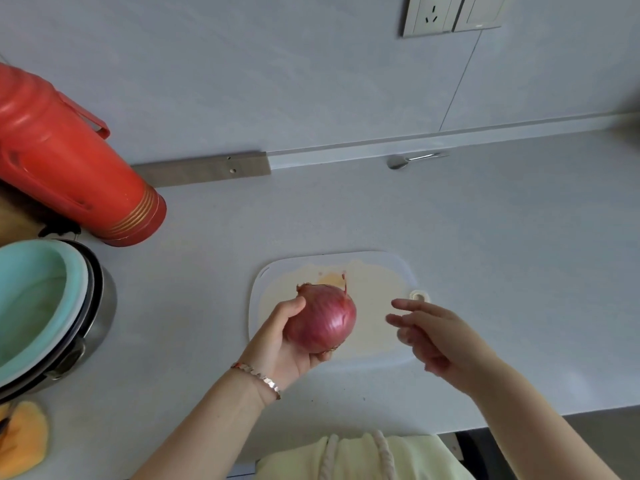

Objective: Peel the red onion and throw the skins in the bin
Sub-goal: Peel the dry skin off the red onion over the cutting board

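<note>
Left hand (277,344) cups the red onion (323,317), hiding its underside

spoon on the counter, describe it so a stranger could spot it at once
Find the wall socket high on the back wall and drop down to where wall meets grey counter. The spoon lies there, beyond the white cutting board. Unlike the flat grey strip to its left, it is small, shiny and rounded.

Pale grey countertop (485,237) meeting a matching panelled wall (277,64) along a low ledge (450,142), with socket (431,15) and switch plate (479,12) at upper right, a metal strip (204,171) at the wall's base, under soft, even light.
</note>
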### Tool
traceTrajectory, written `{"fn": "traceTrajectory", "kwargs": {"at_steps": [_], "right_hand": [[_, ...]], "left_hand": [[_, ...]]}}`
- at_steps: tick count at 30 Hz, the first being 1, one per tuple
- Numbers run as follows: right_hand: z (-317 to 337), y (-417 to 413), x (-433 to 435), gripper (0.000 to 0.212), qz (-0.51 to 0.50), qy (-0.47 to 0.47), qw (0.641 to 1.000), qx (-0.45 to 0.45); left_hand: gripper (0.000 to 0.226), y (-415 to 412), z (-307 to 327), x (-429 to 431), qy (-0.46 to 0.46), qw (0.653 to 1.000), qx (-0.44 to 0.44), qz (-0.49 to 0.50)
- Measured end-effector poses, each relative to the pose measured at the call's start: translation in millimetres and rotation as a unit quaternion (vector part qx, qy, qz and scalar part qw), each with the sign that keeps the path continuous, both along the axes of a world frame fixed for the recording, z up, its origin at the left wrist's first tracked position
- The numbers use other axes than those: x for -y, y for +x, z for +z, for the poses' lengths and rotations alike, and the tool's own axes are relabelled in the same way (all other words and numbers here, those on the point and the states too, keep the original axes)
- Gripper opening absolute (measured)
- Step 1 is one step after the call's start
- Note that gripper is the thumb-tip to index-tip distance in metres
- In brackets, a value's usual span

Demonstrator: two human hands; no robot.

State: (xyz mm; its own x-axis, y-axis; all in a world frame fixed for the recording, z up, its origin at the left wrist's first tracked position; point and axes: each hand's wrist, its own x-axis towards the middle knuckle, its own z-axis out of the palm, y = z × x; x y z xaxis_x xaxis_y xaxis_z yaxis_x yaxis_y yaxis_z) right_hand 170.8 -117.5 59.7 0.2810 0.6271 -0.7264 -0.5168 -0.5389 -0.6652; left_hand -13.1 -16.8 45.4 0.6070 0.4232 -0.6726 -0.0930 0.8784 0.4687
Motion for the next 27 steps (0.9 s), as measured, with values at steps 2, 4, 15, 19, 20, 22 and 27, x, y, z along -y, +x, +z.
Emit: {"fn": "traceTrajectory", "kwargs": {"at_steps": [2,4,15,19,20,22,27], "right_hand": [[4.6,-7.3,-1.3,0.019,0.034,0.041,0.998,0.04],[9.6,-14.5,-4.8,0.02,0.074,0.122,0.987,0.077],[7.1,-32.4,-22.2,0.019,0.115,0.297,0.918,0.237],[2.4,-29.8,-10.4,0.015,0.086,0.316,0.93,0.167],[4.5,-29.6,-7.4,0.008,0.082,0.308,0.939,0.133],[2.7,-25.2,0.2,0.028,0.085,0.282,0.952,0.082],[2.9,-12.2,6.4,0.034,0.043,0.152,0.986,0.062]], "left_hand": [[0.053,1.6,2.1,0.0,0.007,1.0,-0.016,-0.001],[0.045,3.0,3.4,1.1,0.006,1.0,-0.027,-0.005],[0.036,5.6,8.3,8.2,0.003,0.998,-0.037,-0.048],[0.062,9.9,7.6,12.4,-0.038,0.999,-0.02,-0.026],[0.065,10.8,7.2,12.7,-0.051,0.999,-0.01,-0.012],[0.063,10.6,5.5,11.9,-0.053,0.999,0.003,0.013],[0.067,4.2,1.6,9.8,0.12,0.992,-0.039,0.014]]}}
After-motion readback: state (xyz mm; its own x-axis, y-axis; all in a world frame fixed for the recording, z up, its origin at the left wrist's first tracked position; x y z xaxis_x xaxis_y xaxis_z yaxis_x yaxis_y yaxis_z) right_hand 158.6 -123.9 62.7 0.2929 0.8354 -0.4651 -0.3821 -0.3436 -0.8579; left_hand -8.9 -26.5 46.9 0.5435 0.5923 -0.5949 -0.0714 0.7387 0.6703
